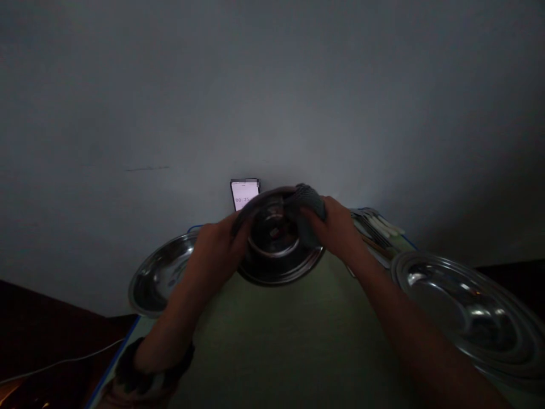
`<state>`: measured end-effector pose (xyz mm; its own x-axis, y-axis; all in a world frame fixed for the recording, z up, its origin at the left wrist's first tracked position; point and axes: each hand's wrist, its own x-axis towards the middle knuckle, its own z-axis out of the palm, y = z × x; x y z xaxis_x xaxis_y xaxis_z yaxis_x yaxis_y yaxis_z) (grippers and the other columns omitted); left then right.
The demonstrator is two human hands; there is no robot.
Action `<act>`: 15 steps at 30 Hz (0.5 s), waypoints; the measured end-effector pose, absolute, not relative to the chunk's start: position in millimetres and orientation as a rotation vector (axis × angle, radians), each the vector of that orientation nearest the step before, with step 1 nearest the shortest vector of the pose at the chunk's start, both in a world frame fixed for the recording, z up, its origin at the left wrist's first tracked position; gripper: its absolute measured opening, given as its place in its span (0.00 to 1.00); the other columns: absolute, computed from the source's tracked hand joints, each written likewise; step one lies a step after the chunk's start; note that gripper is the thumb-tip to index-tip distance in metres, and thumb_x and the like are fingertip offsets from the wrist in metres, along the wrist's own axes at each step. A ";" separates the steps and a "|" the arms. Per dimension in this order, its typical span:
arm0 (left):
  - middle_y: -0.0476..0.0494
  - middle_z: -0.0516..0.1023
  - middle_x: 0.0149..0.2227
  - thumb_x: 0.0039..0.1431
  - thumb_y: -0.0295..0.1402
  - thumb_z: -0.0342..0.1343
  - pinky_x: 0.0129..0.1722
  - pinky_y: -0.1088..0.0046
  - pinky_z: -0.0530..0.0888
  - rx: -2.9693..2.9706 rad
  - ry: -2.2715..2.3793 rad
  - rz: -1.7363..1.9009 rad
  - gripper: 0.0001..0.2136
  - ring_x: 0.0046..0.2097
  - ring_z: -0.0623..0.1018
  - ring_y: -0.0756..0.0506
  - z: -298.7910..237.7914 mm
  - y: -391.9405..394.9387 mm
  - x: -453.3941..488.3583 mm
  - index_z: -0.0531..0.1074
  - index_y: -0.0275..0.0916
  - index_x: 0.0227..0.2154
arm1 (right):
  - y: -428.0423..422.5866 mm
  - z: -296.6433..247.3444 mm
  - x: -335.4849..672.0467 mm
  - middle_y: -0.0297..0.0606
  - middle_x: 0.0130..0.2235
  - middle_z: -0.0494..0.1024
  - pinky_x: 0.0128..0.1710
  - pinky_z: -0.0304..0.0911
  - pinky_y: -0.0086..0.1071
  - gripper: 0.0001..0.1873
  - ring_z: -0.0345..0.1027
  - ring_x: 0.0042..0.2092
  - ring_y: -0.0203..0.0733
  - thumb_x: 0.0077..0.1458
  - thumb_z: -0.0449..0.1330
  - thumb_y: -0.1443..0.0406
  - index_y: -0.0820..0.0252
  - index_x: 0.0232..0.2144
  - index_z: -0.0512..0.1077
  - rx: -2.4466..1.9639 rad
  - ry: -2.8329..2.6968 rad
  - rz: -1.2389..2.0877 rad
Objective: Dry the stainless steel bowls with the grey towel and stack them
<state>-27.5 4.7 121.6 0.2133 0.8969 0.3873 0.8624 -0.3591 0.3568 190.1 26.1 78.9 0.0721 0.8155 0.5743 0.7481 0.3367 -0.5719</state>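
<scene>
My left hand grips the left rim of a round steel plate and holds it tilted up above the table. My right hand is closed on a grey cloth, which presses against the plate's upper right edge and inner face. Both hands are at the middle of the view, close together.
A second steel plate lies at the table's left edge and a stack of steel plates at the right. A phone showing a timer leans on the wall behind. Cutlery lies at the back right. The pale green table has a blue edge.
</scene>
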 end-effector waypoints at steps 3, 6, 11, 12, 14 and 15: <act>0.46 0.77 0.26 0.61 0.42 0.45 0.30 0.68 0.70 2.210 1.835 1.070 0.16 0.30 0.77 0.44 117.5 8.9 -29.3 0.75 0.39 0.37 | 29.7 73.2 185.1 0.43 0.27 0.75 0.34 0.63 0.38 0.24 0.70 0.33 0.48 0.56 0.51 0.49 0.62 0.24 0.70 -1.516 -1.449 0.319; 0.43 0.80 0.38 0.61 0.39 0.47 0.40 0.65 0.73 2.055 1.715 1.204 0.15 0.40 0.78 0.42 109.6 12.0 -25.5 0.72 0.39 0.44 | 34.0 61.5 174.3 0.40 0.25 0.75 0.31 0.64 0.35 0.24 0.72 0.33 0.47 0.52 0.53 0.46 0.62 0.24 0.71 -1.389 -1.251 0.621; 0.40 0.72 0.54 0.60 0.37 0.49 0.46 0.61 0.75 1.805 1.402 1.231 0.22 0.50 0.75 0.41 88.6 18.5 -14.3 0.57 0.43 0.57 | 43.1 40.6 162.7 0.44 0.36 0.80 0.36 0.69 0.35 0.14 0.75 0.36 0.43 0.50 0.58 0.60 0.63 0.37 0.73 -1.083 -0.906 1.090; 0.38 0.71 0.54 0.59 0.38 0.50 0.42 0.61 0.77 1.747 1.371 1.180 0.24 0.47 0.77 0.42 86.7 20.0 -14.6 0.54 0.43 0.57 | 44.7 38.5 164.0 0.45 0.38 0.81 0.37 0.69 0.36 0.14 0.75 0.37 0.43 0.48 0.58 0.62 0.64 0.38 0.72 -1.079 -0.886 1.108; 0.36 0.74 0.51 0.58 0.41 0.51 0.35 0.62 0.78 1.704 1.368 1.079 0.23 0.41 0.79 0.42 87.7 22.4 -18.9 0.56 0.42 0.55 | 46.4 37.9 170.1 0.45 0.40 0.81 0.39 0.69 0.37 0.15 0.75 0.38 0.43 0.45 0.59 0.65 0.64 0.38 0.72 -1.108 -0.889 1.087; 0.36 0.75 0.48 0.58 0.42 0.50 0.35 0.62 0.78 1.746 1.397 1.034 0.21 0.40 0.79 0.41 90.4 22.9 -22.4 0.59 0.40 0.52 | 46.3 39.7 174.1 0.44 0.39 0.81 0.40 0.68 0.37 0.14 0.75 0.38 0.44 0.44 0.60 0.66 0.64 0.37 0.73 -1.125 -0.912 1.061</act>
<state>-22.4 22.9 90.4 0.1145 0.9782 0.1731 0.4518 -0.2064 0.8679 174.1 46.3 39.7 0.2573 0.9654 0.0421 -0.1873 0.0926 -0.9779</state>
